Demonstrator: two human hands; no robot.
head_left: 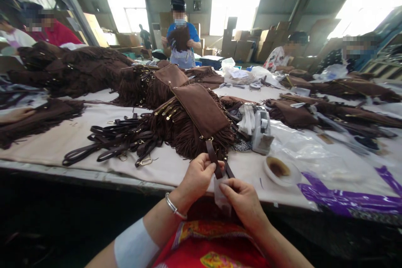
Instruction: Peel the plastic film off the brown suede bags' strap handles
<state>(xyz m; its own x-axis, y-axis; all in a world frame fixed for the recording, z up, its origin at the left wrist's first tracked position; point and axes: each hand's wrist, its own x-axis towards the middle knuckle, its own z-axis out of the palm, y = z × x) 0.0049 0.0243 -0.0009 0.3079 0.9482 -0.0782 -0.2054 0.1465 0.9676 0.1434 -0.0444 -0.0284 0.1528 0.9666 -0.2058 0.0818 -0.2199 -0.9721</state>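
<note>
My left hand [199,176] pinches a dark brown leather strap [214,160] just below the ring that joins it to a brown bag [204,109]. Between thumb and fingers, my right hand [240,194] grips a small translucent plastic sleeve [221,197] around the strap's lower end. The bag lies flat on a pile of brown fringed bags [185,138], its zip edge along the left. Loose dark straps [116,138] with metal rings are heaped left of the pile.
Right of the pile stand a tape dispenser [263,132] and a stack of white slips [247,119]. A shallow dish [290,176] with brown residue sits near the table edge, beside purple printed plastic [348,201]. A co-worker [180,39] holds a brown piece across the table.
</note>
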